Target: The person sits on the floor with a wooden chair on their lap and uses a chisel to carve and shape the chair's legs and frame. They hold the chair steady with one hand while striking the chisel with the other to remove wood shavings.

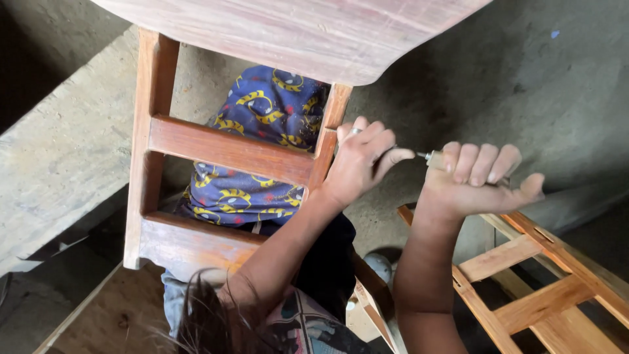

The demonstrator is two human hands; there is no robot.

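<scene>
Right hand [475, 177] is clenched in a full fist around the handle of a screwdriver [429, 157]; only a short bit of pale handle and metal collar shows left of the fingers, the rest is hidden in the fist. Left hand [360, 164] is curled loosely at the front end of the tool, fingertips pinching or steadying the shaft right next to the leg [327, 141] of a reddish wooden chair [229, 151]. Can't see the tip, it's behind the left fingers, so can't tell whether it sits in a screw. Tool's long axis runs about horizontal across the frame, handle to the right, working end pointing left into the side of the leg, roughly square to it. My read on the grip: fist gives torque and push along the axis, left hand guides the tip and braces against the wood so it doesn't skid. Chair frame is tipped toward the camera, seat [295, 33] at top of view, rungs across the middle, resting against the lap, which would pin it while pushing sideways. Blue patterned cloth [262, 131] shows through the gaps between the rungs. A second, paler wooden frame [544, 295] lies on the concrete floor [524, 78] lower right, apart from both hands.
</scene>
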